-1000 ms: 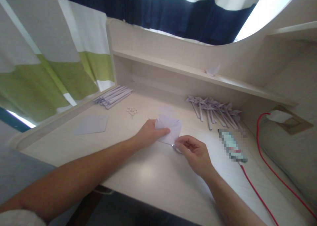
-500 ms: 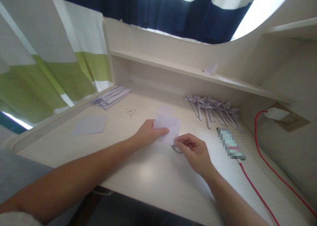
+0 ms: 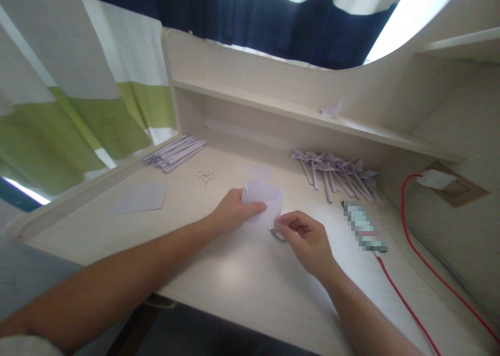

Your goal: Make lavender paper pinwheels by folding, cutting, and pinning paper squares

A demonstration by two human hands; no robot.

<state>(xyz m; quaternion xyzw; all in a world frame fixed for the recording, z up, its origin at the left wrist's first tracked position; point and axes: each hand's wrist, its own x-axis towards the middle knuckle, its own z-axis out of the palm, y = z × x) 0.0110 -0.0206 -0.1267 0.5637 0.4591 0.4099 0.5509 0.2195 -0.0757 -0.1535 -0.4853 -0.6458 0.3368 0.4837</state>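
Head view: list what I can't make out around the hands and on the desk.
All in the head view:
Left hand: partly hidden behind the white paper.
Shiny item: too small to identify, apparently partly covered by the right hand.
Small pale bits: too small to identify.
Phone-like device: its screen is pixelated.
Sleeve: cut off by the bottom edge.

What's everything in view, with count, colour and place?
Held paper: one, white, centre
Pale piece: one, whitish, behind it
Flat paper: count unclear, white, left
Paper sticks: several, white, back left
Small bits: several, white, by sticks
Pinwheels: several, white, back right
Pixelated device: one, greenish, right
Red cord: two lengths, red, right
Plug: one, white, far right
Shelf: one, cream, back
Folded paper: one, white, on shelf
Desk: one, cream, centre
Curtains: two visible, multicoloured, left and back
Curved object: one, dark, below paper
Left hand: one, holding paper
Right hand: one, by paper's corner
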